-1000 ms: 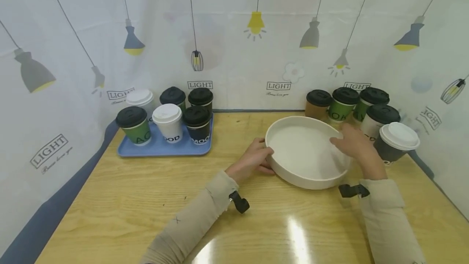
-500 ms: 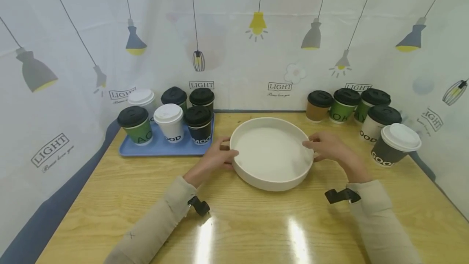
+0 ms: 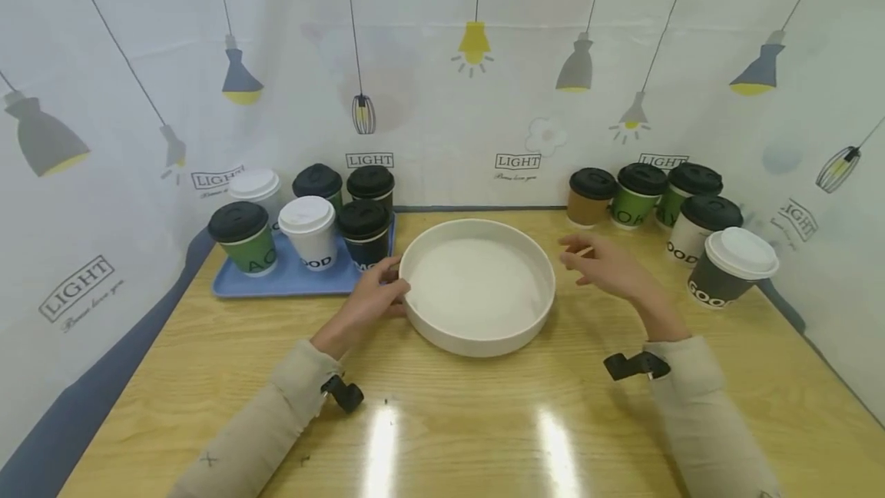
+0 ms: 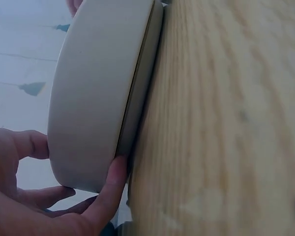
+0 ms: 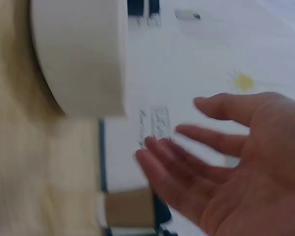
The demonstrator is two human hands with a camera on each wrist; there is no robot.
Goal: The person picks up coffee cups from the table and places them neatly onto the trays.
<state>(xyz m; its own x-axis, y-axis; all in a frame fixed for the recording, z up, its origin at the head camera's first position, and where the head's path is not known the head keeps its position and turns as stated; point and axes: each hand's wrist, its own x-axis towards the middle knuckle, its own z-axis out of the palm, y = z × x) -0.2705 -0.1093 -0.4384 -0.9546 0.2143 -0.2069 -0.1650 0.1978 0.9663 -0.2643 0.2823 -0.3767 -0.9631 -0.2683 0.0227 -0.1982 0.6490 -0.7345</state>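
Note:
A round off-white tray with a low upright wall lies level in the middle of the head view. My left hand grips its left side, thumb at the rim. In the left wrist view one finger reaches the lower edge of the tray's wall, close over the wood. My right hand is apart from the tray, to its right. Its fingers are spread and loosely bent in the right wrist view, holding nothing.
At the left, a blue tray holds several lidded paper cups, close to my left hand. More cups stand at the back right, including a brown cup and a dark cup with a white lid. A printed cloth hangs behind the wooden table.
The round tray has moved left from beside the right-hand cups to near the blue tray. My right hand has let go of its rim; my left hand keeps its grip.

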